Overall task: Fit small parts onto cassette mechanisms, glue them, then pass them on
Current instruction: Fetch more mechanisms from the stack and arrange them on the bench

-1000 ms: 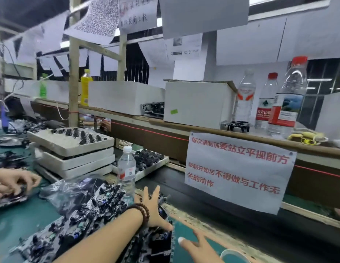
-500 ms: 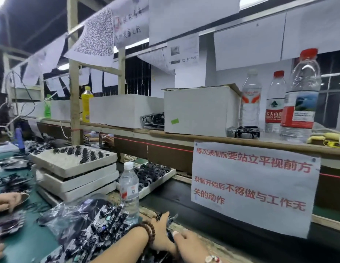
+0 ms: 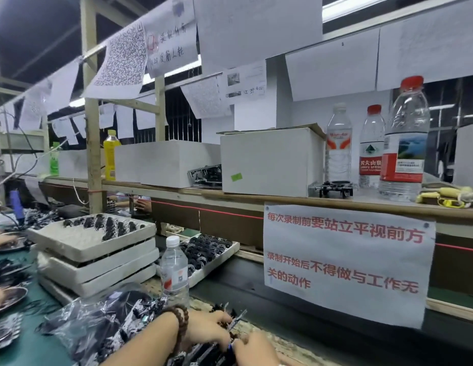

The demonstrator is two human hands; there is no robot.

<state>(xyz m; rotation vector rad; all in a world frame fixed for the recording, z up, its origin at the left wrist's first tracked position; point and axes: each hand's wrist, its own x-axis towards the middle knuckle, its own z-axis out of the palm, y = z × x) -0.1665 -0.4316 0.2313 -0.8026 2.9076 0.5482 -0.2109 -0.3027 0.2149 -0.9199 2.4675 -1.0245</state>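
Observation:
My left hand [image 3: 207, 329], with a bead bracelet on the wrist, curls its fingers round a cassette mechanism [image 3: 236, 321] of black plastic and thin metal at the bottom centre. My right hand [image 3: 255, 348] meets it from the right, fingers curled against the same mechanism's near side. More cassette mechanisms [image 3: 140, 317] lie piled in and around a crumpled clear bag [image 3: 90, 326] to the left of my forearm. A white tray of small black gear parts [image 3: 207, 250] stands behind the bag. The lower frame edge hides much of both hands.
A water bottle [image 3: 174, 270] stands just behind my left hand. Stacked white foam trays [image 3: 95, 250] sit to its left. A dark conveyor belt [image 3: 283, 307] runs to the right under a paper sign [image 3: 346, 260]. Another person's hands [image 3: 5, 241] work at far left. Bottles [image 3: 404, 143] and boxes line the shelf.
My left hand, spread flat a second ago, has curled onto a mechanism. My right hand has moved up and left to join it. The view has tilted upward.

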